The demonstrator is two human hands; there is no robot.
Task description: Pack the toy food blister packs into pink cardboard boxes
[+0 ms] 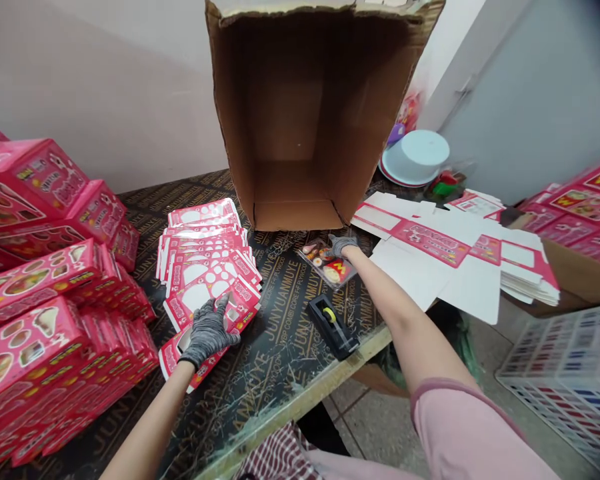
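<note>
My left hand [207, 337], in a grey striped knit glove, lies with spread fingers on the nearest flat pink box [220, 357]. That box lies at the front of a fanned stack of flat pink printed boxes [200, 257] with white cut-out windows. My right hand [341, 245], also gloved, grips the far right edge of a clear plastic pack of toy food [329, 268]; part of its fingers is hidden. Toy sausages, an egg and a red piece with a yellow W show in the pack. A black tape dispenser [333, 327] with yellow tape stands just nearer to me.
A large open cardboard carton [295, 217] stands at the back of the table. Filled pink boxes [35, 267] are piled at left. Unfolded pink-and-white box blanks [430, 240] spread at right. Beyond them are a pale blue bowl [425, 157] and a white plastic crate [565, 373] on the floor.
</note>
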